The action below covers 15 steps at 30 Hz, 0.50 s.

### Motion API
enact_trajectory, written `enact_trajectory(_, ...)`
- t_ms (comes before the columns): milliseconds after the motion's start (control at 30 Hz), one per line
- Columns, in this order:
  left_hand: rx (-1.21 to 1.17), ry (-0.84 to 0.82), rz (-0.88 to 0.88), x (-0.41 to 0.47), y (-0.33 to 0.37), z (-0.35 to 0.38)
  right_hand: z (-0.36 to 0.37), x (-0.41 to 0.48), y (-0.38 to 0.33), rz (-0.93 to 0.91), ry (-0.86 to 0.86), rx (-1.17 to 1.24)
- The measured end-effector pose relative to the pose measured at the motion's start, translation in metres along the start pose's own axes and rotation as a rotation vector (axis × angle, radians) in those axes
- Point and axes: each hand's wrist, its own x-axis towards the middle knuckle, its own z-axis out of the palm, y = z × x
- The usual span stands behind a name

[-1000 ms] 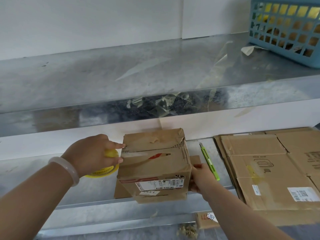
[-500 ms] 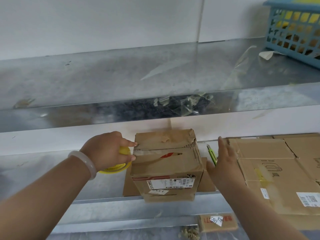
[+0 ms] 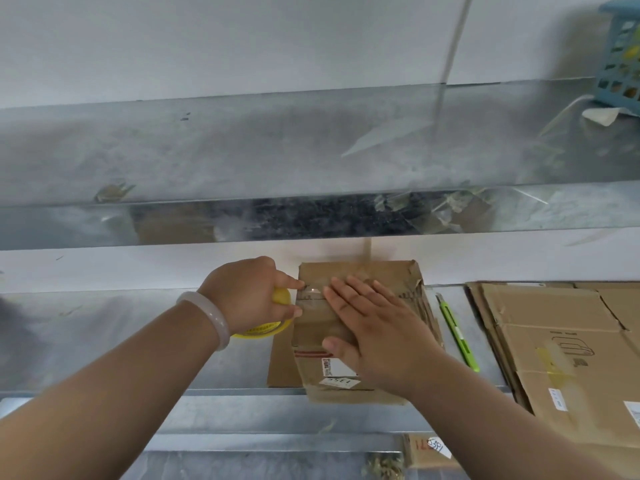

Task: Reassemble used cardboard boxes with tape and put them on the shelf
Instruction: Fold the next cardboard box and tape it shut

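Right hand lies flat on top of the small brown cardboard box, fingers straight, pressing down. Left hand grips the yellow tape roll at the box's left edge, forefinger and thumb touching the clear tape strip. Box sits at the front edge of the lower grey metal shelf, overhanging slightly. Green utility knife just right of it; flattened brown cardboard stack at the shelf's right end.
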Motion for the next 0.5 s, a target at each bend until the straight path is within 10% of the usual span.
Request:
enact_trajectory(267,-0.038,0.017,0.120,0.003,-0.017,0.005,0.004,0.000,0.000,0.006,0.015,-0.024)
enact_trajectory(500,-0.650,-0.058,0.104,-0.008,-0.052,0.030,0.009,-0.001,0.000,0.041,0.051,-0.113)
